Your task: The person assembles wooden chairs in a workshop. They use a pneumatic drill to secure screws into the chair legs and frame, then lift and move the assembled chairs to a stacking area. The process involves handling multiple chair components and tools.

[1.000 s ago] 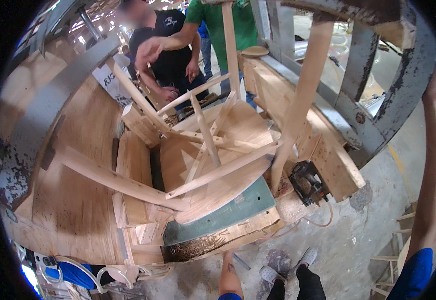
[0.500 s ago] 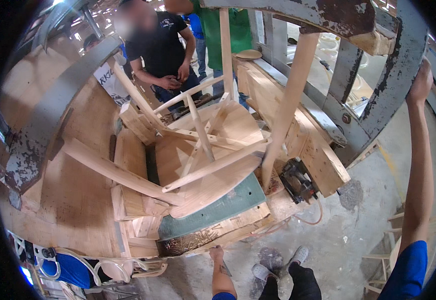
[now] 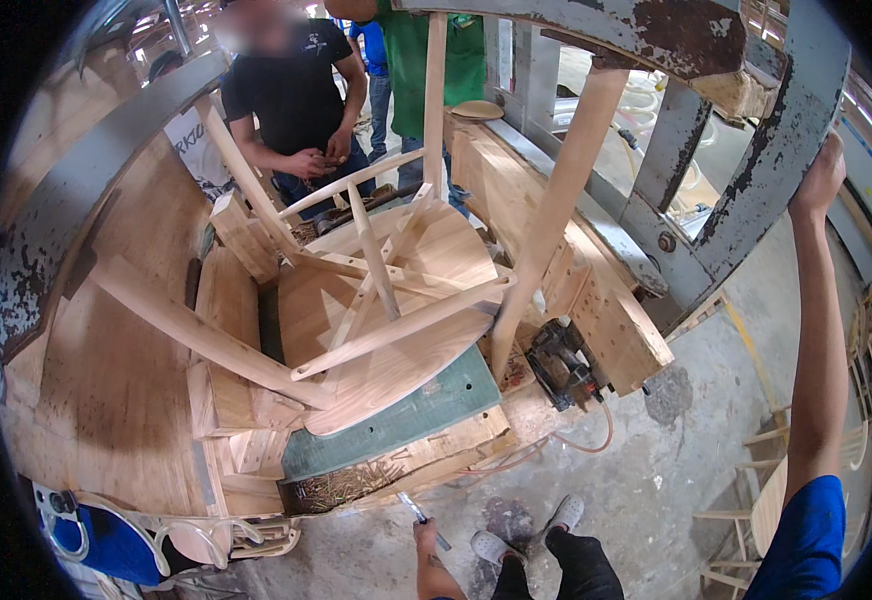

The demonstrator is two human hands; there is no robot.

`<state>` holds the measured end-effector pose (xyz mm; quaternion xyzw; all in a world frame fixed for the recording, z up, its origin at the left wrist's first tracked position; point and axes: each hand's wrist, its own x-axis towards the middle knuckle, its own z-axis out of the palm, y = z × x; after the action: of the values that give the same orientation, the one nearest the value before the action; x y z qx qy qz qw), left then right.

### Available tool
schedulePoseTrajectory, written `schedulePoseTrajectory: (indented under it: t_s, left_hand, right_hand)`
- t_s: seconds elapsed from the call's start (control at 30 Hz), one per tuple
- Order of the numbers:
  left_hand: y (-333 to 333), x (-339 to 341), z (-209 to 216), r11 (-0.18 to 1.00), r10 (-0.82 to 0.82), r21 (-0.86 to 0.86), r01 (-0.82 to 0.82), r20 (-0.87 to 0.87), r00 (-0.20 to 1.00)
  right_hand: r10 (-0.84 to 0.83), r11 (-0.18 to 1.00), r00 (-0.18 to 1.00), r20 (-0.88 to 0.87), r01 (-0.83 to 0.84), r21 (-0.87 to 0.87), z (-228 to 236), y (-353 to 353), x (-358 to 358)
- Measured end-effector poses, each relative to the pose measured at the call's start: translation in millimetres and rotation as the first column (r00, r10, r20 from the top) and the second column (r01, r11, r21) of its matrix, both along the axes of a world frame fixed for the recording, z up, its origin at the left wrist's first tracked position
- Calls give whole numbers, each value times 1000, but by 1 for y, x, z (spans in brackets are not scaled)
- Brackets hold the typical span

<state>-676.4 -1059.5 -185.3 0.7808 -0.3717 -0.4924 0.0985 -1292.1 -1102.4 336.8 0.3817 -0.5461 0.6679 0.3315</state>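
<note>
A pale wooden chair frame [image 3: 396,320] sits upside down, its round seat [image 3: 406,385] down and its legs up, between wooden blocks and grey metal arms. My right hand [image 3: 822,172] is closed round the edge of the grey, chipped-paint metal frame [image 3: 771,165] at the right, arm stretched out. Below the bench's front edge, my left hand [image 3: 426,535] is closed on a short, silvery metal tool [image 3: 418,512]; its exact kind cannot be made out. A green pad [image 3: 396,432] lies under the seat.
Loose screws or nails fill a tray [image 3: 291,490] at the bench's front. A dark air-hose device [image 3: 563,362] is mounted at its right. Across the bench stand a person in black [image 3: 291,100] and another in green [image 3: 456,75]. Chairs [image 3: 771,510] stand at lower right.
The view has shifted, so the bench and chair appear further left. My left hand has turned, bringing the metal tool into clearer sight. My right hand still grips the frame.
</note>
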Motion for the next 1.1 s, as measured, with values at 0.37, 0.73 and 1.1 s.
schedulePoseTrajectory:
  t_s: [0.37, 0.73, 1.1]
  left_hand:
    - [29, -19, 12, 990, 68, 110, -90, 186, 980]
    - [79, 3, 37, 925, -329, 251, 285, 155, 931]
    - [76, -4, 78, 946, -299, 61, 318, -209, 931]
  right_hand:
    - [-28, 998, 997, -69, 32, 57, -3, 4, -6]
    - [-173, 984, 976, -135, 176, 12, -6, -3, -1]
    - [-398, 907, 803, -444, 417, -58, -2, -4, -15]
